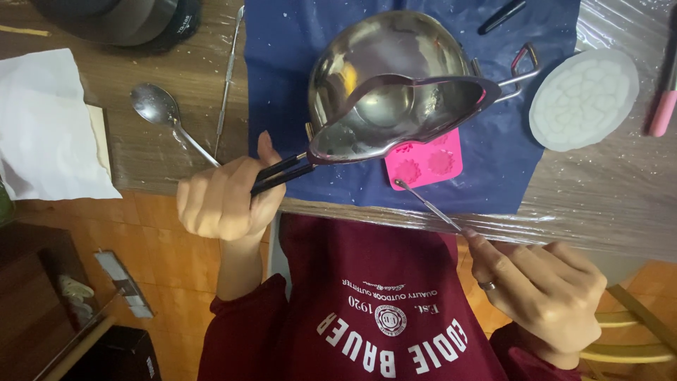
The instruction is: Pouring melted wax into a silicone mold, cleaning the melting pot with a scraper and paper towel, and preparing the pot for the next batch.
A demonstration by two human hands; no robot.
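The steel pouring pot [395, 106] hides most of the pink mould [427, 164]; the picture's edge cuts the pink pen [663, 106].

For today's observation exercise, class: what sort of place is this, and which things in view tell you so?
Probably a home craft table: plastic wrap covers the wooden tabletop, a pink flower mould lies on a blue mat, and a white cast shape sits beside it.

The person wears a dark red sweatshirt [381, 282] with white printed lettering and a ring [487, 286].
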